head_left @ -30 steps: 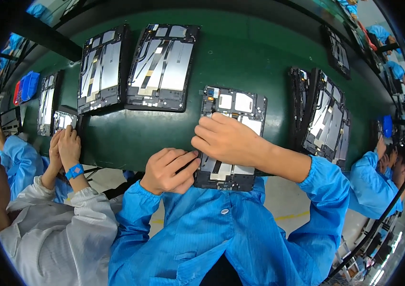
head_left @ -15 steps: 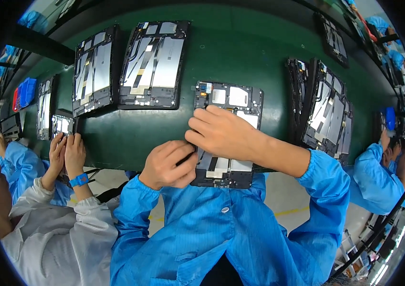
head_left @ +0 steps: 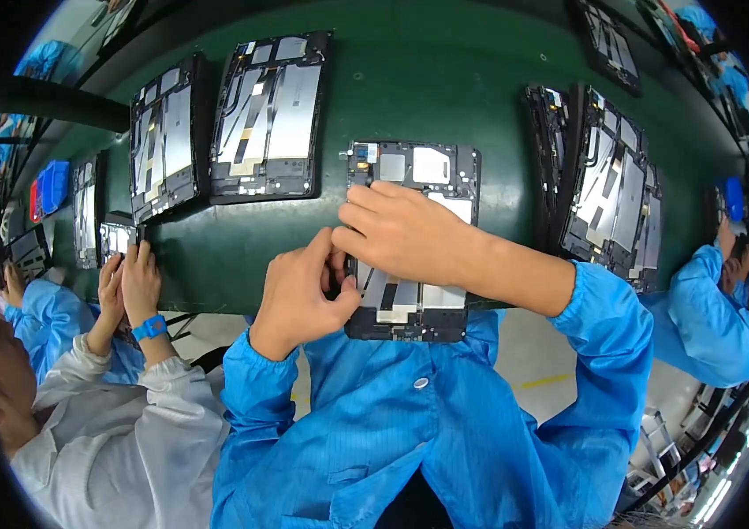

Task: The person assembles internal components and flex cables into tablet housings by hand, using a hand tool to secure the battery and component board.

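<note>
In front of me an opened tablet [head_left: 458, 309], black-framed with silver panels and cables inside, lies face up near the table's front edge. My right hand [head_left: 401, 229] crosses over its upper left part. The right fingers are curled at the tablet's left edge, and their tips are hidden. Beside that edge is my left hand [head_left: 299, 286], its fingers bent, the index close to the right fingertips and the thumb at the tablet's side. Both hands look closed, but whatever they hold between them is too small or hidden to make out.
Stacked opened tablets [head_left: 268, 115] stand at the far left, with another stack [head_left: 603, 176] to the right. One more tablet [head_left: 608, 44] lies far right. A co-worker's hands [head_left: 136, 282] work on a device at left. A blue bin [head_left: 55, 185] sits beyond them on the green table [head_left: 427, 70].
My left hand has turned and risen slightly, its index now up by the right fingers. The right hand stays over the tablet. The view has shifted a little.
</note>
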The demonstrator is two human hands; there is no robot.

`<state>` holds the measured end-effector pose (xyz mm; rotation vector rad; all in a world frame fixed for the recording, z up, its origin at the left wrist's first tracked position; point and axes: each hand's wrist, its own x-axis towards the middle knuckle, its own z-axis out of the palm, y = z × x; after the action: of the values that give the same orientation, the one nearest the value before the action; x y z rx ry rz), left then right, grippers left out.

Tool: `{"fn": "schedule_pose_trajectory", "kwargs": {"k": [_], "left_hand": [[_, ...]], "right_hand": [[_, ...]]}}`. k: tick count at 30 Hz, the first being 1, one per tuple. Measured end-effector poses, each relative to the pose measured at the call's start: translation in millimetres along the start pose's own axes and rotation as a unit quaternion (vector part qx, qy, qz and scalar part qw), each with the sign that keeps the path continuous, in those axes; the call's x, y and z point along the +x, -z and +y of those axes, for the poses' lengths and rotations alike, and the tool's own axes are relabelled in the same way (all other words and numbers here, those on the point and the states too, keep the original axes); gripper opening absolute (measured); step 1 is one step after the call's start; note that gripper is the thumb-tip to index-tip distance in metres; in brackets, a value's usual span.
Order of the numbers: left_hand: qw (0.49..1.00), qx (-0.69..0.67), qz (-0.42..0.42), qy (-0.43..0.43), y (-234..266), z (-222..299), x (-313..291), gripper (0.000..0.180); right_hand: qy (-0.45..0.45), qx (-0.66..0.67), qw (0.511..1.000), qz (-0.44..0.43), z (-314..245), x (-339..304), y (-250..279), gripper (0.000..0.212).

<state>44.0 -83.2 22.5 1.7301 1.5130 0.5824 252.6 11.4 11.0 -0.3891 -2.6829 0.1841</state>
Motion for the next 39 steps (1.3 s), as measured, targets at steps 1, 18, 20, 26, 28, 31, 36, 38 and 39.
{"fn": "schedule_pose_trajectory", "kwargs": {"k": [1, 18, 20, 26, 28, 31, 36, 38, 39], "left_hand": [[1.0, 0.003, -0.001, 0.008, 0, 1, 0, 0.027], [0.999, -0.023, 0.003, 0.04, 2, -1, 8, 0.027], [0.999, -0.008, 0.008, 0.042, 2, -4, 11, 0.03], [0.998, -0.033, 0.026, 0.049, -2, -8, 12, 0.038], [0.996, -0.049, 0.043, 0.059, -8, -13, 11, 0.04], [0.994, -0.064, 0.069, 0.056, -10, -13, 9, 0.044], [0.994, -0.072, 0.064, 0.052, -10, -15, 13, 0.043], [0.989, -0.112, 0.051, 0.077, -9, -13, 13, 0.035], [0.989, -0.112, 0.051, 0.077, -8, -9, 13, 0.035]], "right_hand": [[-0.002, 0.0, 1.0, 0.002, 0, 0, 0, 0.014], [-0.091, 0.16, 0.982, 0.034, 6, -10, -2, 0.02], [-0.1, 0.165, 0.98, 0.04, 5, -11, -1, 0.018], [-0.122, 0.147, 0.981, 0.045, 2, -12, -5, 0.028], [-0.124, 0.144, 0.98, 0.057, 1, -13, -8, 0.028], [-0.127, 0.132, 0.98, 0.077, -3, -12, -9, 0.017], [-0.126, 0.104, 0.981, 0.107, -6, -17, -15, 0.027], [-0.125, 0.104, 0.98, 0.11, -5, -18, -17, 0.027], [-0.125, 0.105, 0.98, 0.114, -5, -18, -18, 0.026]]}}
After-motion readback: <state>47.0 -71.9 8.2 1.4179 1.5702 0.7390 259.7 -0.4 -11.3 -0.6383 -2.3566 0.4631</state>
